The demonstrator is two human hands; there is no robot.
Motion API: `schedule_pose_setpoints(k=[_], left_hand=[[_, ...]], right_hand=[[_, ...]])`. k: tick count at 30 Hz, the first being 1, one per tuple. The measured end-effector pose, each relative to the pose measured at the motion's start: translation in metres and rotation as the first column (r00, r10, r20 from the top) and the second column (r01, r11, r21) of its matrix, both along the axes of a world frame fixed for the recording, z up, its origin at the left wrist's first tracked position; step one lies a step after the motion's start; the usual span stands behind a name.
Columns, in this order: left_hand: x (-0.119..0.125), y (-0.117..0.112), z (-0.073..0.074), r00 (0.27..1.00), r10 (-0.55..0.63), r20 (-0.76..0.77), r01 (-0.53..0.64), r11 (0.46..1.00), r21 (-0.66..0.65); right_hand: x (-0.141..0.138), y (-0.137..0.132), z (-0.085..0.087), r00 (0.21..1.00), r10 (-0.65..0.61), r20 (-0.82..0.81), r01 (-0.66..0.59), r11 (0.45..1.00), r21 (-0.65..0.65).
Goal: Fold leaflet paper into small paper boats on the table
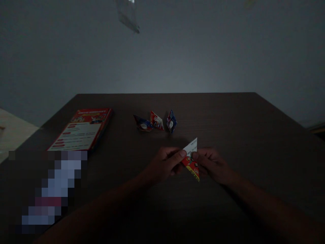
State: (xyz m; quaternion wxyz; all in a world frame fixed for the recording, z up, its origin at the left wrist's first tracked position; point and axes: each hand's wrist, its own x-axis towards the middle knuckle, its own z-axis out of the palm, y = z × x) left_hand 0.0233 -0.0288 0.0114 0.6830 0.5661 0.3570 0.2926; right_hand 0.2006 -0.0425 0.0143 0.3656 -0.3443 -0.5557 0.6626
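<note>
Above the dark table, a folded piece of paper (192, 162) is held between both hands. Its upper part is a white triangle with print; the lower part is red with coloured pictures and a yellow edge. My left hand (170, 160) pinches its left side, thumb on top. On the right side, my right hand (212, 164) grips it between thumb and fingers. Beyond the hands stand three small folded paper shapes: a blue one (143, 124) at the left, a red and white one (156, 120) in the middle, and another blue one (172, 122) at the right.
A red and white printed box or thick book (83, 130) lies on the table (218, 112) at the left. Nearer me on that side is a blurred-out patch (57, 186). Behind the table's far edge rises a grey wall (190, 51), with a clear plastic thing (128, 17) high on it.
</note>
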Motion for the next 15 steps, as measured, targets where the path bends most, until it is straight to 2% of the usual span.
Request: schedule_pose_setpoints(k=[3,8,12,15], left_hand=[[0.0024,-0.0022,0.0003,0.999,-0.043,0.006,0.043,0.999,-0.019],[0.0045,-0.0069,-0.0012,0.998,-0.033,0.048,0.032,0.999,0.03],[0.0027,-0.0046,-0.0043,0.997,-0.058,0.045,0.057,0.998,0.022],[-0.0013,-0.0004,-0.0032,0.997,-0.065,-0.049,0.069,0.993,0.091]], right_hand=[[-0.0001,0.0,0.0011,0.999,0.032,-0.001,-0.032,0.999,0.016],[0.0004,-0.0007,-0.0016,0.999,0.034,-0.01,-0.033,0.999,0.035],[0.0023,-0.0001,-0.0027,0.997,0.019,0.071,-0.029,0.991,0.131],[0.0046,0.0019,-0.0008,0.981,-0.002,0.195,-0.047,0.968,0.246]])
